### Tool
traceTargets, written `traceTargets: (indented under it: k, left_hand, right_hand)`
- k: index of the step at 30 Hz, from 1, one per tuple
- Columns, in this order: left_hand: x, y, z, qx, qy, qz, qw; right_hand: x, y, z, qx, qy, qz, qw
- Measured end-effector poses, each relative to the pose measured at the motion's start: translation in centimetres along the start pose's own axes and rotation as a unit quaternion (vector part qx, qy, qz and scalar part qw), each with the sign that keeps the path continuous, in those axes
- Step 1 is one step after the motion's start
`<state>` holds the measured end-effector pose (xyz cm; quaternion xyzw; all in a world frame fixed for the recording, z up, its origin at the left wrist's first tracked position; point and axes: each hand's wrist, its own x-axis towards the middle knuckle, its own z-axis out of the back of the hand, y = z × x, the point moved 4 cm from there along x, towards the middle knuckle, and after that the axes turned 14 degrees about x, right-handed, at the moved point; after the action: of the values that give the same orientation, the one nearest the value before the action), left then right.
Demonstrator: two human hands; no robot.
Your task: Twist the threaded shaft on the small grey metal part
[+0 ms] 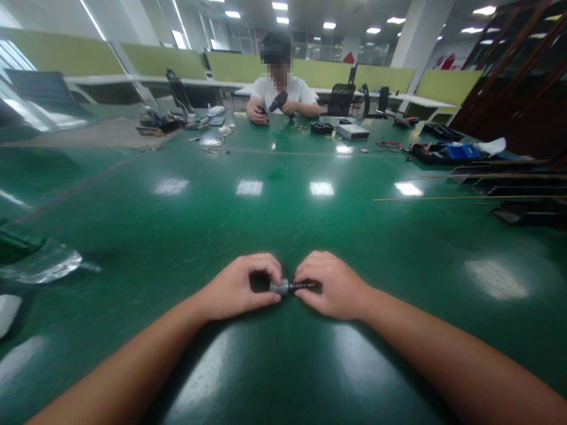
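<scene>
My left hand (241, 286) pinches a small grey cylinder (279, 287) between thumb and fingers, close above the green table. From the cylinder's right end a dark shaft with ring-like ridges (297, 287) runs towards my right hand (334, 286). The thumb and curled fingers of that hand close on the shaft, and its far end is partly hidden by them. Both pieces lie in one line, roughly level. Whether they are a single part or two joined ones I cannot tell.
Across the green table (274, 218) a person in a white shirt (283, 94) holds a dark power drill (278, 101). Thin rods (420, 198) and black trays (527, 211) lie at right. A clear plastic bag (48, 262) and a white object (7, 313) are at left.
</scene>
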<state>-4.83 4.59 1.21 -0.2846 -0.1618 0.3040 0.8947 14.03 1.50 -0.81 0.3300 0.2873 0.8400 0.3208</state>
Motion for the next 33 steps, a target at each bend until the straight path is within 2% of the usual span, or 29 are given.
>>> traceTargets:
  k: [33]
  left_hand:
    - [-0.02, 0.04, -0.02, 0.006, 0.003, -0.001, 1.000]
  right_hand:
    - [-0.11, 0.08, 0.24, -0.010, 0.004, -0.009, 1.000]
